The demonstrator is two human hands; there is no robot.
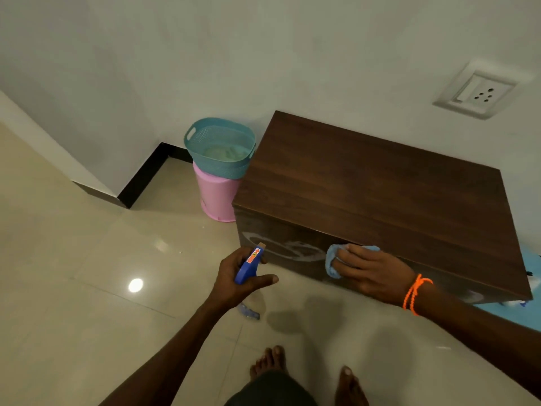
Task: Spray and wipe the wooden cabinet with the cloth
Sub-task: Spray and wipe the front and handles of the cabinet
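Note:
A low dark-brown wooden cabinet [366,186] stands against the white wall, right of centre. Its front face carries whitish wet smears near the left end. My right hand [371,268], with orange threads round the wrist, presses a light-blue cloth [332,260] flat against that front face. My left hand [234,276] grips a spray bottle [248,266] with a blue trigger head, held just left of the cabinet's front corner, nozzle toward the cabinet. The bottle's clear body hangs below my palm.
A teal perforated basket [222,148] sits on an upturned pink bucket [216,194] beside the cabinet's left end. A wall socket [477,92] is above the cabinet. Glossy beige floor tiles [87,273] spread left. My bare feet [307,373] stand at the bottom. Something light blue lies at far right [521,315].

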